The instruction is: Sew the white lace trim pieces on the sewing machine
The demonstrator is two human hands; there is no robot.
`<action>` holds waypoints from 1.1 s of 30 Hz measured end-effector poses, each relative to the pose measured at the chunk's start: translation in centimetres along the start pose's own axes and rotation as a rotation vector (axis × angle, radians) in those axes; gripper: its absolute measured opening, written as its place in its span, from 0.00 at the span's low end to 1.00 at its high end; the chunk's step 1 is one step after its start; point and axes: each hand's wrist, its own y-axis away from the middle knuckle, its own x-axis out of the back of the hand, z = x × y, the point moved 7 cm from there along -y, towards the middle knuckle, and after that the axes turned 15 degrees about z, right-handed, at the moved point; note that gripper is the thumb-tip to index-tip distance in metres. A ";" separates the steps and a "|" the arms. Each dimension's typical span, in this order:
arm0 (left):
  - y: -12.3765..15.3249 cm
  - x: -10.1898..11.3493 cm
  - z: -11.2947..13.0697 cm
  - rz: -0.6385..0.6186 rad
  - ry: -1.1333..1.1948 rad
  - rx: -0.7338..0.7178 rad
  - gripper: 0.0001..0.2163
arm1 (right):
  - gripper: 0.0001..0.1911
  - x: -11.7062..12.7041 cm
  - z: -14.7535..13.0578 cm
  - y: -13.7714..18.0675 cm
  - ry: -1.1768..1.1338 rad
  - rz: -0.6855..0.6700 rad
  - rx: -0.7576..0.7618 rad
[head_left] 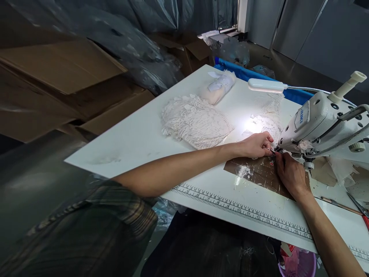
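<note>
At the needle end of a white sewing machine [311,115], both hands are close together. My left hand [257,145] has its fingers curled and pinched on the edge of a white lace piece [266,124], which lies under a bright lamp. Just right of it, my right hand [292,174] is closed, thumb and forefinger together beside the presser foot. What its fingertips grip is too small and partly hidden to make out. A small dark sliver shows between the two hands; I cannot tell its kind.
Left of the hands lies a heap of white lace pieces [196,121], with a tied bundle [219,86] behind it. A lamp [266,85] hangs over the table. Red-handled scissors [357,204] lie at right, a purple basket [307,263] stands below, and cardboard boxes [57,65] stand left.
</note>
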 end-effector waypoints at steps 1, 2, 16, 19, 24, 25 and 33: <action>0.0 0.0 -0.1 0.009 -0.005 -0.021 0.17 | 0.19 0.1 0.0 0.1 0.000 0.019 0.010; -0.1 0.1 -0.1 0.019 -0.009 -0.048 0.17 | 0.20 0.1 -0.1 0.1 0.003 0.042 0.019; 0.3 0.2 0.5 0.016 -0.045 -0.168 0.20 | 0.30 1.4 -1.8 1.4 -0.148 0.247 0.310; 1.0 1.2 1.9 -0.044 -0.148 -0.280 0.18 | 0.30 3.2 -3.4 4.7 -0.291 0.257 0.652; 1.4 3.7 4.5 0.162 -0.358 -0.512 0.07 | 0.31 4.5 -0.5 6.8 -0.293 0.250 0.663; 1.3 3.6 4.7 0.186 -0.380 -0.526 0.08 | 0.31 4.6 0.8 6.5 -0.269 0.257 0.583; -0.7 0.0 2.4 0.082 -0.522 -0.611 0.09 | 0.23 3.3 6.7 4.2 -0.018 0.237 0.071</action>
